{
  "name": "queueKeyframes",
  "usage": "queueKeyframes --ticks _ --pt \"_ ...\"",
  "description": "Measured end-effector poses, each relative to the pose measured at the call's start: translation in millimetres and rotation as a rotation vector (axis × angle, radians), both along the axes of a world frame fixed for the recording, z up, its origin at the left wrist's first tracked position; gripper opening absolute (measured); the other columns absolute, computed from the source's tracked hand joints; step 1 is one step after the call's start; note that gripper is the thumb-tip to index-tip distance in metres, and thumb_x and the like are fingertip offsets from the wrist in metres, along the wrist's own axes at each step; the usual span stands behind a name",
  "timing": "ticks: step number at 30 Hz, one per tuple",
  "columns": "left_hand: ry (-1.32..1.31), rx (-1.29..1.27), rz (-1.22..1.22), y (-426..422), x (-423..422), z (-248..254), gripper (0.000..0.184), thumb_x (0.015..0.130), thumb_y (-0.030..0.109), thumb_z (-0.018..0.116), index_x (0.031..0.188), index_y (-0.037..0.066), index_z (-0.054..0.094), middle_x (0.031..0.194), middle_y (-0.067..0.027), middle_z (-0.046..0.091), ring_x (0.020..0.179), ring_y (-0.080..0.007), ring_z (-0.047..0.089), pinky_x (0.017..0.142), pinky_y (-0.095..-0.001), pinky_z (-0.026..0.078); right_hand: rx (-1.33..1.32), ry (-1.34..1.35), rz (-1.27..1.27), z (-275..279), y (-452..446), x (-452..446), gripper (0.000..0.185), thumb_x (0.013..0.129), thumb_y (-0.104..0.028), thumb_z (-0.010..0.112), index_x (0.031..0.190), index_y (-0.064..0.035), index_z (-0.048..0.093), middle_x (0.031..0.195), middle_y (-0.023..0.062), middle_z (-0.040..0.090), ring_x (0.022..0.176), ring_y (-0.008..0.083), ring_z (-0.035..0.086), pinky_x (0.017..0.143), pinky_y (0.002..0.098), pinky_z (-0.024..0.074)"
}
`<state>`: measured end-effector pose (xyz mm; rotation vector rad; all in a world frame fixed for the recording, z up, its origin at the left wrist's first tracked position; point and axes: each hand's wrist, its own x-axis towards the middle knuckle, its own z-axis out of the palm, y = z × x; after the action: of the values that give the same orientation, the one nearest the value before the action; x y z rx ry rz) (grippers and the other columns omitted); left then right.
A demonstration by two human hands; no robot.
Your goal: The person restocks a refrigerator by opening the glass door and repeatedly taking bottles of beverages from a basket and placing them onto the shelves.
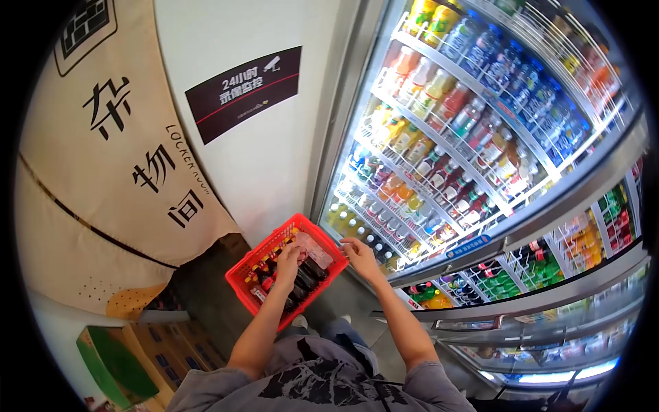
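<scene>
A red plastic basket (238, 278) is in front of me, holding several dark bottles (307, 276) with red labels and yellow or red caps. A clear, pinkish package (317, 253) lies at its far right corner. Over the basket's contents is my left hand (288, 264), its fingers bent together beside the package; whatever they grip is hidden. Just outside the right rim, my right hand (360, 258) has its fingers stretched toward the basket, with nothing visible in them.
A lit drinks fridge (439, 130) with several shelves of bottles stands at the right, its door (535, 213) swung open toward me. A beige curtain (103, 165) hangs at the left. Below it are cardboard boxes (171, 350) and a green box (113, 364). A dark sign (244, 93) is on the white wall.
</scene>
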<state>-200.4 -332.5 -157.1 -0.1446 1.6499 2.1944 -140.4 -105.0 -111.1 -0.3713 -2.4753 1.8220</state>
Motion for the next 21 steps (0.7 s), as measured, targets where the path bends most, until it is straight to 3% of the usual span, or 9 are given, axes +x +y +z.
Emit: queueKeyframes --ticks 3,5,11,14,16,21 --pt "-0.088 -0.003 0.101 -16 1 -13 0.028 0.097 0.012 0.047 0.122 0.006 0.059 0.101 -0.0053 0.065 0.083 -0.0111 0.059 0.077 -0.0252 0.048 0.099 -0.02 0.077 -14 -6 -20 0.026 0.098 -0.017 0.053 0.116 -0.0007 0.061 0.094 0.0122 0.072 0.084 0.0163 0.069 0.075 0.0293 0.0529" --pt "-0.123 -0.016 0.139 -24 3 -23 0.028 0.096 0.011 0.047 0.121 0.006 0.059 0.098 -0.0037 0.065 0.082 -0.0111 0.06 0.075 -0.0252 0.047 -0.056 -0.024 0.072 -36 -8 -33 0.026 0.097 -0.016 0.054 0.115 0.0011 0.062 0.095 0.0122 0.072 0.084 0.0164 0.069 0.074 0.0289 0.0535" --pt "-0.232 -0.093 0.202 -24 15 -77 0.028 0.097 0.015 0.047 0.123 0.009 0.057 0.099 -0.0016 0.065 0.081 -0.0086 0.059 0.071 -0.0225 0.046 -0.068 -0.122 0.141 -99 -7 -55 0.025 0.097 -0.015 0.055 0.116 -0.0004 0.063 0.093 0.0089 0.071 0.082 0.0128 0.067 0.07 0.026 0.0525" --pt "-0.303 -0.092 0.239 -12 23 -99 0.029 0.097 0.015 0.046 0.123 0.01 0.058 0.103 -0.0024 0.066 0.083 -0.0104 0.06 0.073 -0.0253 0.048 0.12 -0.135 0.196 -123 -5 -63 0.027 0.094 -0.015 0.058 0.115 0.0007 0.063 0.092 0.0114 0.072 0.082 0.0145 0.068 0.073 0.0279 0.0532" --pt "-0.361 -0.122 0.24 0 29 -112 0.031 0.097 0.016 0.046 0.126 0.01 0.057 0.109 -0.0039 0.065 0.087 -0.0127 0.061 0.077 -0.0277 0.048 0.219 -0.134 0.19 -136 -6 -68 0.037 0.089 -0.02 0.06 0.12 0.0003 0.061 0.096 0.0214 0.069 0.085 0.0298 0.07 0.077 0.0365 0.0534" --pt "-0.459 -0.082 0.233 40 32 -148 0.035 0.097 0.018 0.048 0.13 0.009 0.054 0.115 -0.0067 0.064 0.098 -0.0165 0.062 0.082 -0.0292 0.049 0.281 -0.146 0.283 -172 -17 -82 0.041 0.086 -0.012 0.054 0.124 0.0016 0.058 0.098 0.0261 0.065 0.095 0.0411 0.064 0.084 0.0457 0.0508"
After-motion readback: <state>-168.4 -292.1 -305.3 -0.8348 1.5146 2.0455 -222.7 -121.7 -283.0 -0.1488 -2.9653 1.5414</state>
